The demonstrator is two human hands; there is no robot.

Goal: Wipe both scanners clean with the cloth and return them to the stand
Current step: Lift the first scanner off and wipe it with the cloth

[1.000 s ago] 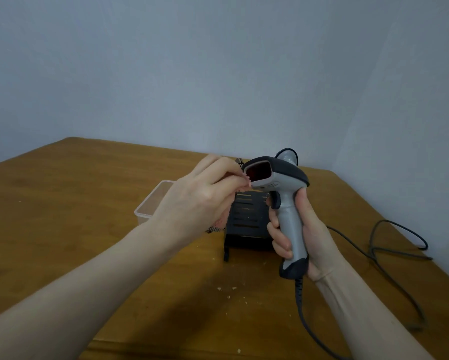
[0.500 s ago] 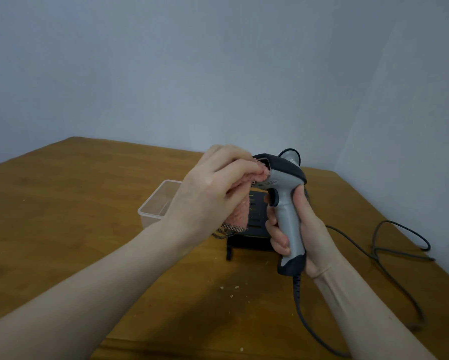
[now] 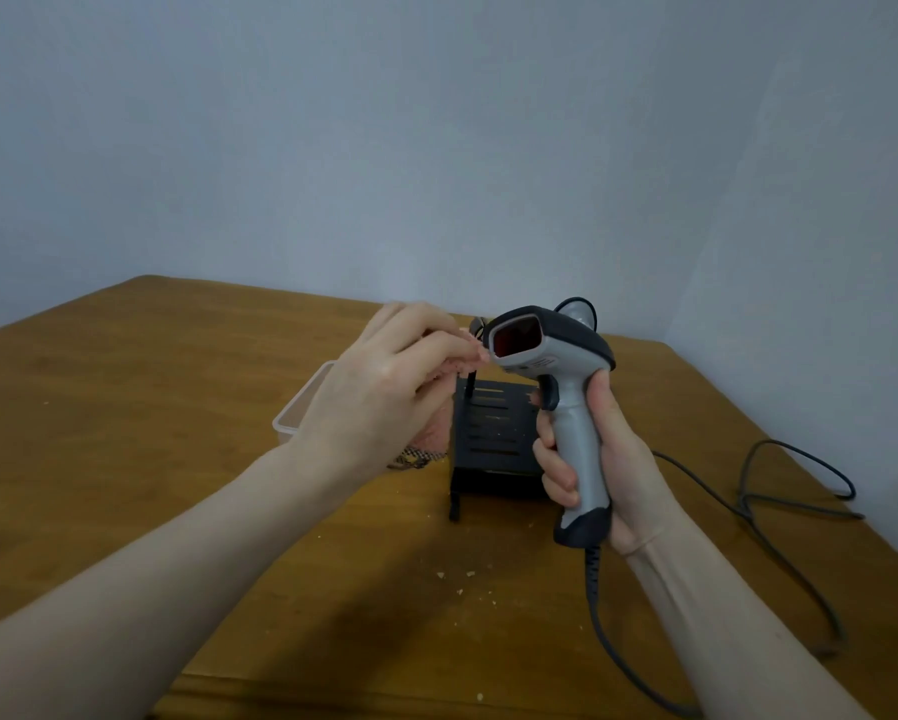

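Grey scanner point(image 3: 566, 402) upright in right hand point(image 3: 600, 454), left hand point(image 3: 384, 392) with pink cloth point(image 3: 434, 433) beside its window.

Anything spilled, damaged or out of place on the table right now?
Small pale crumbs lie scattered on the wooden table just in front of the black stand. The loose cable sprawls along the right edge. No damage shows.

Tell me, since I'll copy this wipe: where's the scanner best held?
By its grey handle, wrapped from the right side as the right hand does now. The upright handle fills the palm and leaves the red window facing the cloth.
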